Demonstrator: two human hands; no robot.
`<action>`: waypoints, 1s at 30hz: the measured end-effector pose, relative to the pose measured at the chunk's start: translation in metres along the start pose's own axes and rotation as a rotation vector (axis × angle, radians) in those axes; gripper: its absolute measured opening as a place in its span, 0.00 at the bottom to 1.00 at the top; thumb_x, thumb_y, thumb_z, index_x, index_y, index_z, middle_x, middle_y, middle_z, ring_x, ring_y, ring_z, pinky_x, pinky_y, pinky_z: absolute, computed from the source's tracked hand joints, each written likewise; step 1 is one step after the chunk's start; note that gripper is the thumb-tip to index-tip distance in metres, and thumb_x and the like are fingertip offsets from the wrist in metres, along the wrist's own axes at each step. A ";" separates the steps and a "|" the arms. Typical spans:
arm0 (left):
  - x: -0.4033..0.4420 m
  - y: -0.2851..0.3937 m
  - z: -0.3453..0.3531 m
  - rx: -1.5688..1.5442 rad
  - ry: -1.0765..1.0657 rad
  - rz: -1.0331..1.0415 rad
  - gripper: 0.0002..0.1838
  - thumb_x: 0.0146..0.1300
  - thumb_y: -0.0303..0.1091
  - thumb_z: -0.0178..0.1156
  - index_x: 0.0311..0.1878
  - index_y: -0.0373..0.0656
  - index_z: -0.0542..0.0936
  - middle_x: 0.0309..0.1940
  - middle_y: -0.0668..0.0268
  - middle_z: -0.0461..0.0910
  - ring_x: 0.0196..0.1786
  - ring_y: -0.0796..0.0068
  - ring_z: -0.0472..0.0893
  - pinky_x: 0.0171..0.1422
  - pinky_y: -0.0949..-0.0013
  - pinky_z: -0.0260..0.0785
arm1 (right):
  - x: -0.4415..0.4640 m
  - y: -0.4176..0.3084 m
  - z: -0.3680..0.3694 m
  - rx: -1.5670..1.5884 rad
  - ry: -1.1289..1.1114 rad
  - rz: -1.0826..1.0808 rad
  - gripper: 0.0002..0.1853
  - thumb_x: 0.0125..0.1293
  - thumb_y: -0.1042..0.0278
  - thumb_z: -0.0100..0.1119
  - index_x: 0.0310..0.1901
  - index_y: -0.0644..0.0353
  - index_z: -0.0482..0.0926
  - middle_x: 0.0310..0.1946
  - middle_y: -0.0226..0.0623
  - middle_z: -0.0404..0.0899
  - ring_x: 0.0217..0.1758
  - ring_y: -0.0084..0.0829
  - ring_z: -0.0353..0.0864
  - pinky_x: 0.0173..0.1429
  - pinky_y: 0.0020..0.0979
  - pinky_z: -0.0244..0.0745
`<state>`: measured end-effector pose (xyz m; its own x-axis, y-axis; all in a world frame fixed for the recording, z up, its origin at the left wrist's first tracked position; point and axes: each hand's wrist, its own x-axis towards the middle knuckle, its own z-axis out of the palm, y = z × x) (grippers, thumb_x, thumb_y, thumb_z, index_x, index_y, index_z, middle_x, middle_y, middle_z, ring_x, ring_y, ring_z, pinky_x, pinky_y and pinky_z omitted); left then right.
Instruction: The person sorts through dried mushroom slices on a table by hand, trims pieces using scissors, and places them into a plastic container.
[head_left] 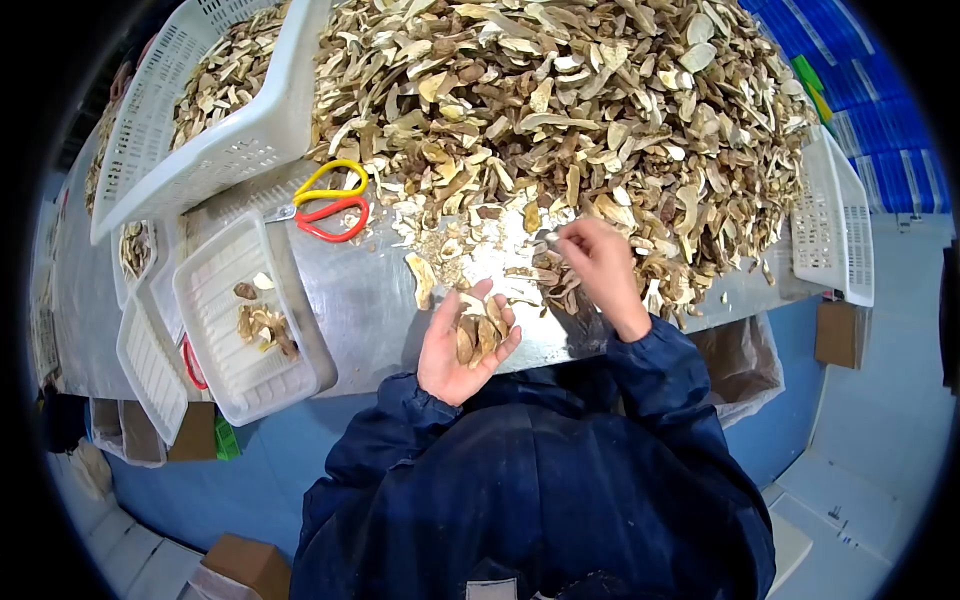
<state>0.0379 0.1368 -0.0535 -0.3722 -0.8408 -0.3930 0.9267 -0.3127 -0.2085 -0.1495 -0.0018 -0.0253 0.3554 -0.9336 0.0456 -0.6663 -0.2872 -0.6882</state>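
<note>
A small bunch of dried mushroom slices [482, 332] rests in my left hand [452, 362], palm up with the fingers curled around them. My right hand [605, 275] is at the near edge of the big heap of dried mushroom slices [560, 110], thumb and fingertips pinched together. Whatever is between those fingertips is too small to make out. Crumbs and small pale fragments [450, 240] lie on the metal table [365, 320] just beyond my hands. One longer pale slice [421, 280] lies beside my left hand.
Scissors with yellow and red handles [335, 205] lie left of the heap. A shallow white tray [225, 385] holds a few pieces. Behind it stands a white perforated basket [215, 160] of slices. Another white basket [835, 215] leans at the right. A lined bin [745, 365] is below the table edge.
</note>
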 end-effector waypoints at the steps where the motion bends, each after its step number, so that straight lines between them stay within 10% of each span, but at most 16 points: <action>1: -0.001 -0.001 0.003 0.003 0.010 0.007 0.21 0.72 0.52 0.48 0.58 0.50 0.73 0.51 0.62 0.76 0.56 0.63 0.74 0.65 0.54 0.66 | -0.002 -0.009 -0.009 0.156 -0.039 0.120 0.06 0.61 0.73 0.61 0.37 0.67 0.80 0.27 0.31 0.77 0.28 0.20 0.75 0.34 0.23 0.69; 5: 0.001 -0.011 0.009 0.019 0.056 0.022 0.22 0.72 0.51 0.47 0.60 0.48 0.72 0.55 0.60 0.75 0.58 0.61 0.74 0.70 0.51 0.60 | -0.027 -0.044 -0.028 0.550 -0.369 0.141 0.07 0.63 0.74 0.61 0.41 0.65 0.82 0.28 0.29 0.79 0.30 0.15 0.75 0.33 0.22 0.69; 8: 0.002 -0.014 0.001 -0.046 0.032 -0.054 0.22 0.72 0.51 0.46 0.60 0.47 0.72 0.54 0.60 0.76 0.58 0.61 0.74 0.68 0.52 0.61 | -0.014 -0.022 -0.020 0.126 -0.051 0.120 0.10 0.59 0.68 0.61 0.39 0.64 0.82 0.27 0.46 0.80 0.33 0.43 0.82 0.38 0.35 0.75; 13: -0.002 -0.017 -0.010 -0.094 -0.061 -0.192 0.21 0.72 0.51 0.47 0.58 0.48 0.73 0.51 0.63 0.75 0.53 0.64 0.74 0.58 0.59 0.70 | -0.017 -0.016 0.001 -0.231 -0.124 0.041 0.13 0.59 0.70 0.61 0.44 0.68 0.79 0.33 0.51 0.81 0.34 0.45 0.83 0.40 0.37 0.76; 16: 0.000 -0.015 -0.009 -0.082 -0.061 -0.191 0.21 0.72 0.51 0.47 0.58 0.48 0.74 0.50 0.62 0.74 0.52 0.65 0.74 0.56 0.60 0.71 | -0.019 -0.031 0.012 0.125 -0.305 -0.079 0.12 0.59 0.73 0.59 0.45 0.66 0.79 0.34 0.51 0.81 0.35 0.47 0.83 0.42 0.37 0.77; 21: -0.002 -0.009 -0.012 -0.080 -0.033 -0.168 0.21 0.72 0.51 0.46 0.58 0.48 0.74 0.50 0.62 0.74 0.52 0.65 0.74 0.56 0.60 0.71 | 0.020 -0.013 0.015 -0.120 0.103 -0.172 0.08 0.59 0.78 0.53 0.39 0.67 0.78 0.31 0.54 0.79 0.35 0.52 0.80 0.41 0.44 0.76; 30: -0.004 0.000 -0.006 -0.088 -0.070 -0.068 0.21 0.73 0.49 0.45 0.58 0.46 0.73 0.52 0.61 0.75 0.53 0.63 0.75 0.58 0.57 0.72 | 0.032 -0.011 0.019 -0.378 -0.063 -0.116 0.08 0.59 0.67 0.57 0.36 0.63 0.76 0.23 0.46 0.80 0.27 0.45 0.82 0.32 0.43 0.75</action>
<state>0.0392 0.1433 -0.0573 -0.4263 -0.8489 -0.3123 0.8902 -0.3326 -0.3113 -0.1184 -0.0240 -0.0297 0.4746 -0.8785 0.0547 -0.8090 -0.4599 -0.3660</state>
